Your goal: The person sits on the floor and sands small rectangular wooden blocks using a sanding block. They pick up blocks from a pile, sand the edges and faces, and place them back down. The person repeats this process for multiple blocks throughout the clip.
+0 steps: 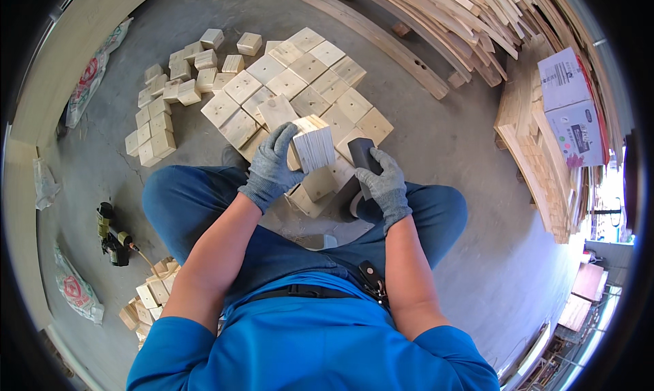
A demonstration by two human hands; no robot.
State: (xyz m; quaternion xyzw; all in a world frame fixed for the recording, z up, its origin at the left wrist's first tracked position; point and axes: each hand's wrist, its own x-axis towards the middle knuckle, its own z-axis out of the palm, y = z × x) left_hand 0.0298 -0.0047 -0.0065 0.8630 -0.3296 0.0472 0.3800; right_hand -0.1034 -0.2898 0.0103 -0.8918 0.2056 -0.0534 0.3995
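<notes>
My left hand (271, 165), in a grey glove, grips a pale wooden block (314, 148) tilted on edge, its end grain facing me. My right hand (383, 181), also gloved, is closed around a dark rectangular tool (360, 154) that looks like a sanding block, held just right of the wooden block. Both hands hover above my crossed legs in blue trousers. Right under the held block lie more wooden blocks (317, 184), part of a flat layer of square blocks (300, 84) spread on the concrete floor ahead of me.
A loose heap of smaller wooden blocks (170, 84) lies at the far left. A nail gun (112, 234) with a hose sits on the floor at my left, near more blocks (151, 297). Long curved planks (436, 16) and a cardboard box (571, 105) on stacked boards stand at the right.
</notes>
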